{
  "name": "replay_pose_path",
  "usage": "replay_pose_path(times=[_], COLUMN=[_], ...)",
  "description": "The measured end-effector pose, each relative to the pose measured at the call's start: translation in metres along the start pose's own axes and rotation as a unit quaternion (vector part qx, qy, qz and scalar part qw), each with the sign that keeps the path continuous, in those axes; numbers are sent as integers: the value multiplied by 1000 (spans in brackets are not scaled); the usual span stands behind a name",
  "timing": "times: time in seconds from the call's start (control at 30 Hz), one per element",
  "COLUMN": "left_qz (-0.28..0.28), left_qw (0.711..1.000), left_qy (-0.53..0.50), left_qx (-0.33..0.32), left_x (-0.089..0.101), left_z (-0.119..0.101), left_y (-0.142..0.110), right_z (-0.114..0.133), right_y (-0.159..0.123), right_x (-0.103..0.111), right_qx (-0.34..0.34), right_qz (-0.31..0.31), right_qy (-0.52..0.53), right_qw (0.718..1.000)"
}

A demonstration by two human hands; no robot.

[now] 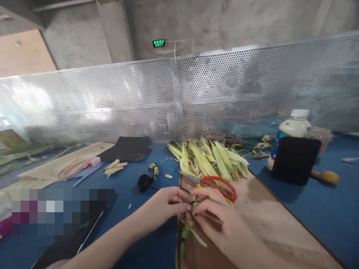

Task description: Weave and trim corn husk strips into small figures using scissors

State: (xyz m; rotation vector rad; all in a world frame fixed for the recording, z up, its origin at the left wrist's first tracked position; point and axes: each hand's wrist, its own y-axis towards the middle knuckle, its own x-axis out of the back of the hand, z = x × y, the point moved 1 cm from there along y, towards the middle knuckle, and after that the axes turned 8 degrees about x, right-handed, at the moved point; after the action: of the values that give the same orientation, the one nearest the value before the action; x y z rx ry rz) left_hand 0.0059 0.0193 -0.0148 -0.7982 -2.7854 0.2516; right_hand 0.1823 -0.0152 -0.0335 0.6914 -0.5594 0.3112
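Observation:
A narrow green strip of knotted or braided plant husk hangs between my hands, over the left edge of a wooden board. My left hand pinches its upper end with thumb and fingers. My right hand closes on the same end from the other side, fingertips meeting the left ones. A dark band, perhaps thread, shows at the fingertips; the fingers partly hide it. A black ball of thread lies left on the blue table, its dark strand leading toward my hands. Red-handled scissors rest just beyond my right hand.
Pale green corn husks are heaped at the board's far end. Right of it stand a black upright panel, a white-capped bottle and a wooden handle. Black sheet and husk scraps lie left. A perforated metal screen borders the back.

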Motion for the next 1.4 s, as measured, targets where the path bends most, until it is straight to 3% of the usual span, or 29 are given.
replay_pose_path(times=[0.4,0.63,0.83,1.03,1.4], left_qz=[34,-24,-51,-64,-78], left_qw=[997,991,997,996,995], left_qy=[59,134,64,63,69], left_qx=[35,4,-6,-6,-3], left_x=[-2,-10,-4,-3,-5], left_z=[-6,-4,1,3,0], left_y=[-9,-10,-4,-1,-4], right_z=[-7,-3,2,2,1], right_y=[6,6,4,4,5], right_x=[-3,-2,-3,-4,-1], right_qx=[-28,-42,-126,-97,-123], right_qz=[3,10,7,20,11], right_qy=[88,97,25,-33,37], right_qw=[996,994,992,995,992])
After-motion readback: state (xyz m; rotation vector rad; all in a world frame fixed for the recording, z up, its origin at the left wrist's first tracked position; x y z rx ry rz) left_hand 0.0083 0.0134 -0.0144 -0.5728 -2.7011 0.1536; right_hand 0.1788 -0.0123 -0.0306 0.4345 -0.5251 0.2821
